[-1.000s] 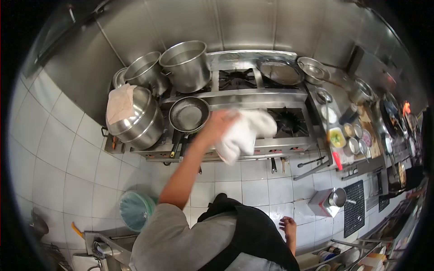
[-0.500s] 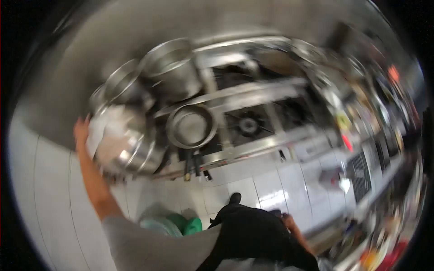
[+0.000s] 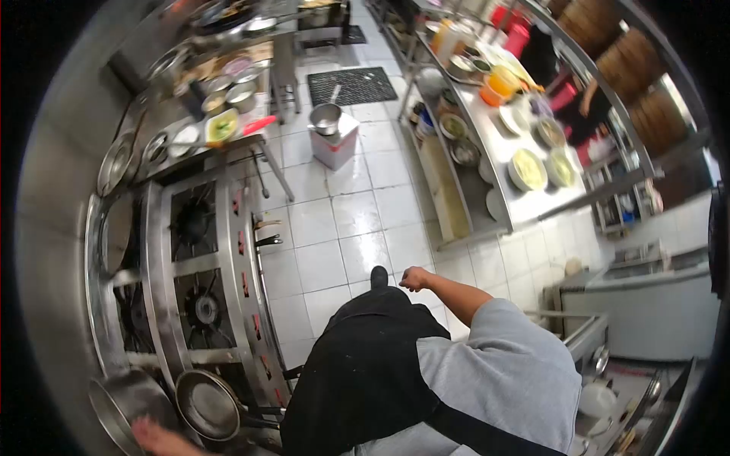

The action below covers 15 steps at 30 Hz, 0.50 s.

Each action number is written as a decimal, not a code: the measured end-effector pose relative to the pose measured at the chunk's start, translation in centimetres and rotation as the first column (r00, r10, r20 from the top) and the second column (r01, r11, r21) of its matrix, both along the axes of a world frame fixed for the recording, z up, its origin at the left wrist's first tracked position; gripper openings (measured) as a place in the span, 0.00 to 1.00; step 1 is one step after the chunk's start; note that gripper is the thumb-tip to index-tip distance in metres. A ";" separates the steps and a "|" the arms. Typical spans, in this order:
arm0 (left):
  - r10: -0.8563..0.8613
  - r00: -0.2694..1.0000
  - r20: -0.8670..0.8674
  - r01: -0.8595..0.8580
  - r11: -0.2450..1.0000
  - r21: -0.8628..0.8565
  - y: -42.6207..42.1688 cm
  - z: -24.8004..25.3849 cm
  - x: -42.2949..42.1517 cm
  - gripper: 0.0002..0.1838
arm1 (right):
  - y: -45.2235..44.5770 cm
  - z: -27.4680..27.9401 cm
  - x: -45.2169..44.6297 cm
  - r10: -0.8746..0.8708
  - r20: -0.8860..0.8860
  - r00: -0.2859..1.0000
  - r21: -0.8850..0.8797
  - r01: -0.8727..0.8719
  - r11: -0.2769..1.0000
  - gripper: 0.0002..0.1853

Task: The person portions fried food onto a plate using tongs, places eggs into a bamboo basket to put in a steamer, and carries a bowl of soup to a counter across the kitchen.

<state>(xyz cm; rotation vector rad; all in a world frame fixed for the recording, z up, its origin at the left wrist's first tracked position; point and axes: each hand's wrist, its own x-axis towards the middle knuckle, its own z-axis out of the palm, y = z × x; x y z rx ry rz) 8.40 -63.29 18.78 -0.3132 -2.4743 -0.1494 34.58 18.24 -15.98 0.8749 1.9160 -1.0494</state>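
My left hand is at the lower left, smeared by motion, in front of a large metal pot. Whether it touches the pot I cannot tell. Beside it a frying pan rests on the stove, handle pointing towards my black apron. My right hand hangs over the tiled floor near my dark shoe. Its fingers are curled in; anything inside them is hidden.
Ahead, a small saucepan stands on a white box on the floor. A steel shelf table with bowls of food is to the right. A side table with containers adjoins the stove. A person's arm shows behind the shelf.
My view has swung right, from facing the stove to looking along the aisle. The left hand, earlier at a white cloth-like thing by the big pots, is now near a pot at lower left.
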 end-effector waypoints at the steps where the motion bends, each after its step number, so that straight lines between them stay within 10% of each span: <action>1: -0.266 0.945 0.189 0.119 0.821 0.559 10.7 -1.4 -2.0 0.20 | -0.3 -0.4 1.2 -0.009 0.022 1.000 0.001 0.009 1.000 0.20; 2: -0.381 0.899 0.215 0.010 0.509 0.860 21.5 -2.8 -3.9 0.21 | -0.6 -1.1 2.8 -0.117 -0.004 0.993 -0.030 0.117 0.993 0.19; 7: -0.834 0.040 0.550 0.105 0.551 0.828 54.6 -1.4 -0.1 0.15 | -2.4 -2.2 10.6 -0.586 -0.056 0.808 -0.147 0.574 0.806 0.18; 10: -0.925 -0.131 0.356 0.525 0.240 0.817 66.0 6.0 2.4 0.12 | -3.0 -3.5 15.6 -0.729 -0.003 0.685 -0.142 0.721 0.678 0.19; 12: -0.968 -0.234 0.094 0.647 -0.083 0.758 70.6 11.2 4.3 0.13 | -2.3 -8.3 20.6 -0.459 -0.173 0.871 -0.065 0.455 0.888 0.19; 13: -0.971 -0.215 0.100 0.800 -0.116 0.589 72.4 14.6 5.2 0.15 | -2.7 -10.0 22.7 -0.300 -0.238 0.924 -0.017 0.305 0.952 0.18; 15: -0.934 -0.244 0.260 0.791 -0.037 0.610 75.6 19.1 6.9 0.13 | -1.7 -7.9 22.8 -0.662 0.039 0.749 -0.078 0.662 0.745 0.18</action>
